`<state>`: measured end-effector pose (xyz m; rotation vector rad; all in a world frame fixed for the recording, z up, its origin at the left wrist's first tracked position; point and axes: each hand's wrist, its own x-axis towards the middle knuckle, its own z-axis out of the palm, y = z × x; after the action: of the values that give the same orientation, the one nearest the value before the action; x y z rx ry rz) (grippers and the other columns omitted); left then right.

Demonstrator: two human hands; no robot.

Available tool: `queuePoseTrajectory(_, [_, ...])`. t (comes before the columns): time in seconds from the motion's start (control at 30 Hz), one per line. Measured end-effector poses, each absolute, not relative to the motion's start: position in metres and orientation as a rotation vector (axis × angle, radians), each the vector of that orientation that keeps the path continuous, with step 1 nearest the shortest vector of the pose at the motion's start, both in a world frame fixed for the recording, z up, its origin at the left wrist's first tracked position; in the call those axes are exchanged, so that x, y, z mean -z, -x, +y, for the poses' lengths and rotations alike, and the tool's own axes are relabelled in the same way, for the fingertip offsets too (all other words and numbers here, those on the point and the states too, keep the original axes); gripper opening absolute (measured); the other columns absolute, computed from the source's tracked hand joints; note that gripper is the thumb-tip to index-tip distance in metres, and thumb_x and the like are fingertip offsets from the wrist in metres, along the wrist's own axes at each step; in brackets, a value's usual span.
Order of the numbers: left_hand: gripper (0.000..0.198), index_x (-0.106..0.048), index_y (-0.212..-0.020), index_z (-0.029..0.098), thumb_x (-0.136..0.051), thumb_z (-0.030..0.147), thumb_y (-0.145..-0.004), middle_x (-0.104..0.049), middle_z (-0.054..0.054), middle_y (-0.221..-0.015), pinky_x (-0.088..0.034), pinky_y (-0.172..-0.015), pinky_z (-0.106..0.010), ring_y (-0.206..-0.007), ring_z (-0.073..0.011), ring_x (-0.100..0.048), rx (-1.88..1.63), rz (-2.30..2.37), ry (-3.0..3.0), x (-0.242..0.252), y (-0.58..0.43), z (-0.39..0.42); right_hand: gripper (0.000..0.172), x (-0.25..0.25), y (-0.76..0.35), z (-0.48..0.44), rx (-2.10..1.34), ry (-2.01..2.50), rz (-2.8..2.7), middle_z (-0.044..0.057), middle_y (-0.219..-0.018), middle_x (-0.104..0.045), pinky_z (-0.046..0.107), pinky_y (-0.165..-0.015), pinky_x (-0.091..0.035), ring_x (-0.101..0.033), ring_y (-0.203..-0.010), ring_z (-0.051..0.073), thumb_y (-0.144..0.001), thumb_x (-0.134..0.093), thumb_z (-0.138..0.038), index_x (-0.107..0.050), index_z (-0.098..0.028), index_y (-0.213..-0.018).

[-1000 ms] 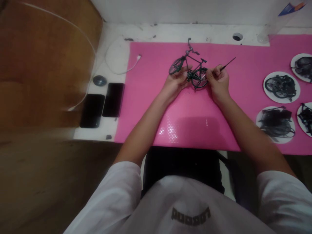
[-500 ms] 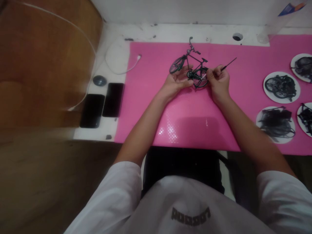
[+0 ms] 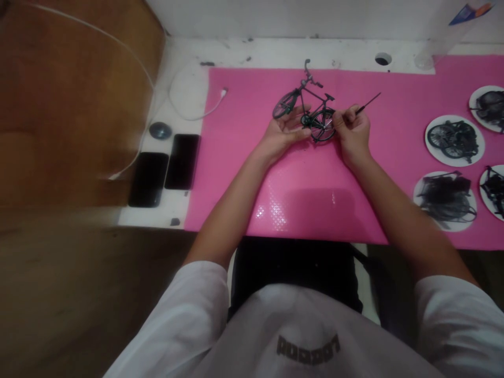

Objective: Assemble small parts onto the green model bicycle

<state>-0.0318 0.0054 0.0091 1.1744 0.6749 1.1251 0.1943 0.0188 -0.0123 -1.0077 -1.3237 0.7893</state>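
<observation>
A small black model bicycle [image 3: 311, 105] is held tilted over the pink mat [image 3: 232, 173], its handlebars toward the wall and its front wheel to the left. My left hand [image 3: 285, 130] grips it low on the frame, around the pedal area, with fingers behind and thumb in front. At the rear wheel, the fingertips of my right hand [image 3: 352, 128] are pinched by the rim. That same hand also has a thin dark screwdriver [image 3: 369, 103] in it, the shaft pointing up and right. What exactly the right fingertips touch is partly hidden.
White plates [image 3: 432, 153] with black bicycle parts stand on the right. Two black phones [image 3: 182, 161] and a dark round object [image 3: 160, 130] lie at left, near a white cable [image 3: 197, 118]. A round hole [image 3: 383, 59] opens in the white tabletop behind.
Almost nothing differs. The view has shifted very slightly, and both hands keep the same hold on the bicycle and screwdriver.
</observation>
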Motion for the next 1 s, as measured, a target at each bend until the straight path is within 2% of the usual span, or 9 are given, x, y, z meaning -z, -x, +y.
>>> queuePoseTrajectory(0.13, [0.079, -0.073, -0.139, 0.023, -0.106, 0.046, -0.071, -0.075, -0.014, -0.141, -0.057, -0.122, -0.060, -0.147, -0.0411, -0.065, -1.111, 0.666, -1.152, -0.009, 0.032, 0.005, 0.066, 0.016, -0.196, 0.021, -0.746, 1.010, -1.368, 0.006, -0.102, -0.074, 0.055, -0.096, -0.068, -0.077, -0.111, 0.030, -0.087, -0.072, -0.090, -0.052, -0.028, -0.097])
queuePoseTrajectory(0.27, [0.083, -0.073, -0.137, 0.023, -0.109, 0.046, -0.065, -0.076, -0.014, -0.139, -0.058, -0.120, -0.059, -0.144, -0.0414, -0.067, -1.095, 0.644, -1.086, -0.013, 0.033, 0.002, 0.065, 0.014, -0.194, 0.020, -0.728, 1.011, -1.405, 0.006, -0.103, -0.075, 0.056, -0.095, -0.068, -0.077, -0.110, 0.030, -0.090, -0.068, -0.090, -0.055, -0.027, -0.099])
queuePoseTrajectory(0.5, [0.081, -0.074, -0.134, 0.023, -0.109, 0.047, -0.065, -0.078, -0.012, -0.133, -0.053, -0.126, -0.060, -0.144, -0.0397, -0.068, -1.134, 0.651, -1.108, -0.012, 0.030, 0.003, 0.067, 0.004, -0.189, 0.014, -0.754, 1.028, -1.377, 0.006, -0.101, -0.075, 0.056, -0.094, -0.069, -0.078, -0.107, 0.029, -0.087, -0.070, -0.092, -0.055, -0.028, -0.098])
queuePoseTrajectory(0.73, [0.081, -0.071, -0.141, 0.020, -0.105, 0.045, -0.071, -0.076, -0.016, -0.137, -0.049, -0.127, -0.064, -0.152, -0.0433, -0.061, -1.114, 0.702, -1.126, -0.011, 0.030, 0.005, 0.067, 0.009, -0.193, 0.017, -0.818, 1.004, -1.307, 0.004, -0.097, -0.072, 0.051, -0.092, -0.069, -0.076, -0.106, 0.028, -0.083, -0.078, -0.089, -0.052, -0.028, -0.095])
queuePoseTrajectory(1.0, [0.081, -0.071, -0.146, 0.022, -0.102, 0.041, -0.073, -0.073, -0.015, -0.146, -0.052, -0.126, -0.057, -0.149, -0.0399, -0.063, -1.065, 0.658, -1.131, -0.016, 0.032, 0.000, 0.069, 0.011, -0.195, 0.016, -0.835, 1.044, -1.278, 0.003, -0.098, -0.070, 0.051, -0.096, -0.067, -0.074, -0.108, 0.028, -0.081, -0.078, -0.090, -0.051, -0.028, -0.095])
